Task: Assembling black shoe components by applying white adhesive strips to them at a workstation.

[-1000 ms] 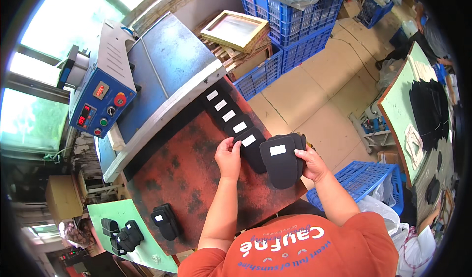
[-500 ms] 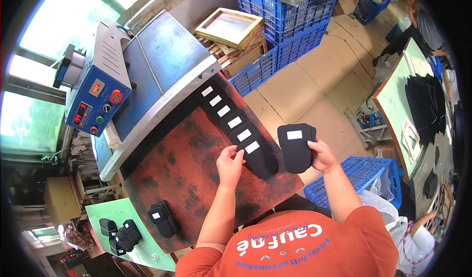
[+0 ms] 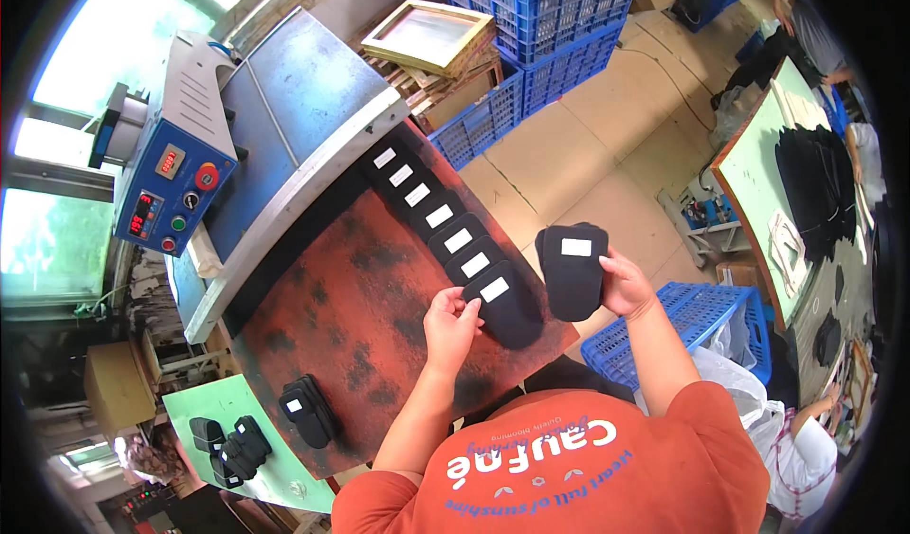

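Flat black tapered pads, each with a white label, overlap in a slanting row on the red-and-black mottled board (image 3: 332,316). My left hand (image 3: 451,329) pinches the left edge of the nearest pad (image 3: 512,314) between thumb and fingers; this pad lies partly over the one behind it. To the right, my right hand (image 3: 626,286) grips a small stack of the same pads (image 3: 573,283) by its right side, thumb on top, held above the board's right edge. How many pads are in the stack cannot be told.
A press machine with a blue control box (image 3: 175,183) stands at left. Another pile of black pads (image 3: 310,411) lies on the board's near left corner, more on a green board (image 3: 284,487). Blue crates (image 3: 569,70) stand behind; a blue basket (image 3: 664,330) is at right.
One more labelled pad now lies at the near end of the row, under my left fingers. My right hand still holds the stack, slightly turned. The whole view has shifted a little.
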Action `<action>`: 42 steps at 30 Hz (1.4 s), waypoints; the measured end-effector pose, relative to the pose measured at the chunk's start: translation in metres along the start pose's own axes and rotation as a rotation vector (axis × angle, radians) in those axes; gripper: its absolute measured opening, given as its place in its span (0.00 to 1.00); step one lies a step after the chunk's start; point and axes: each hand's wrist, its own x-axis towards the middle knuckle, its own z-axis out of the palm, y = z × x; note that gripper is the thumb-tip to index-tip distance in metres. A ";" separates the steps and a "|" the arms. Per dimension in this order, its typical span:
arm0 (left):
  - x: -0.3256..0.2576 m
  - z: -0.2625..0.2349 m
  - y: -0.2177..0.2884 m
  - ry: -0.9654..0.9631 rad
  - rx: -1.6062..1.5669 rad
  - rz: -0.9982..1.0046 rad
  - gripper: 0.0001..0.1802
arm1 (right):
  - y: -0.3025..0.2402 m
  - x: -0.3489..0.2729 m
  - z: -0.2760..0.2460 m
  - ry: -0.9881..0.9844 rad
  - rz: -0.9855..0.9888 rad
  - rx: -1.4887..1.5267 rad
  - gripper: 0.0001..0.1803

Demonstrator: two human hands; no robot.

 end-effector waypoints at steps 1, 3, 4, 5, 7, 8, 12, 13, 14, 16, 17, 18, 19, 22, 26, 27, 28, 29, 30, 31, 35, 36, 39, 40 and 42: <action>0.000 -0.003 -0.007 0.002 -0.001 -0.003 0.15 | 0.000 -0.002 -0.001 0.036 0.033 -0.005 0.31; -0.002 -0.003 -0.009 0.089 0.454 0.299 0.18 | 0.010 -0.001 0.002 0.059 0.015 -0.057 0.32; -0.005 -0.002 -0.010 0.086 0.454 0.296 0.18 | 0.017 0.000 0.006 0.075 -0.003 -0.109 0.32; -0.013 0.005 0.006 0.089 0.474 0.430 0.20 | 0.023 0.000 0.011 0.092 0.010 -0.119 0.35; -0.022 0.012 0.014 -0.049 0.244 0.427 0.20 | 0.037 -0.001 0.027 0.099 0.037 -0.179 0.36; -0.026 0.017 0.015 -0.157 0.024 0.322 0.16 | 0.041 -0.002 0.034 0.092 0.058 -0.204 0.36; -0.037 0.008 0.007 -0.133 -0.131 0.102 0.13 | 0.023 -0.006 0.027 0.144 0.019 -0.190 0.36; -0.038 0.005 0.002 -0.119 -0.108 0.021 0.11 | 0.020 -0.009 0.007 0.167 0.016 -0.111 0.34; -0.038 0.005 -0.003 -0.124 -0.109 0.015 0.11 | 0.010 -0.011 -0.003 0.099 -0.011 -0.047 0.32; -0.039 0.007 -0.012 -0.068 -0.082 -0.056 0.12 | -0.006 -0.019 -0.008 0.061 -0.037 0.024 0.31; -0.038 0.007 -0.016 -0.070 -0.083 -0.059 0.12 | -0.011 -0.022 -0.008 0.066 -0.038 0.014 0.31; -0.035 0.008 -0.020 -0.069 -0.060 -0.047 0.12 | -0.009 -0.023 -0.008 0.069 -0.038 0.014 0.31; -0.034 0.008 -0.021 -0.066 -0.036 -0.032 0.13 | -0.005 -0.022 -0.008 0.092 -0.047 -0.021 0.31; -0.039 0.008 -0.012 -0.013 0.142 0.061 0.15 | 0.011 -0.016 0.010 0.169 -0.054 -0.047 0.31; -0.045 -0.005 -0.009 -0.062 0.240 0.448 0.15 | 0.044 0.004 0.050 0.170 -0.076 -0.281 0.32; -0.045 -0.003 -0.004 -0.088 0.086 0.333 0.11 | 0.054 0.009 0.058 0.146 -0.083 -0.248 0.31; -0.041 -0.003 0.002 -0.116 -0.067 0.219 0.07 | 0.062 0.016 0.065 0.121 -0.090 -0.214 0.31; -0.029 -0.010 0.009 -0.033 -0.157 0.194 0.04 | 0.064 0.025 0.074 0.130 -0.104 -0.224 0.30; -0.015 -0.020 0.020 0.047 -0.251 0.172 0.03 | 0.062 0.032 0.080 0.113 -0.110 -0.225 0.30; 0.009 -0.033 0.026 0.129 -0.338 0.186 0.08 | 0.061 0.039 0.084 0.103 -0.089 -0.138 0.29; 0.119 -0.105 0.032 0.390 -0.227 0.219 0.06 | 0.057 0.060 0.088 -0.042 0.031 0.153 0.27; 0.142 -0.120 0.033 0.390 -0.199 0.264 0.07 | 0.059 0.065 0.091 -0.098 0.079 0.214 0.27; 0.185 -0.157 0.039 0.430 -0.042 0.227 0.12 | 0.072 0.079 0.105 -0.068 0.095 0.198 0.27; 0.195 -0.176 0.034 0.465 0.250 0.314 0.13 | 0.079 0.084 0.114 -0.050 0.092 0.156 0.27; 0.199 -0.174 0.035 0.466 0.535 0.388 0.14 | 0.085 0.093 0.119 -0.018 0.110 0.166 0.27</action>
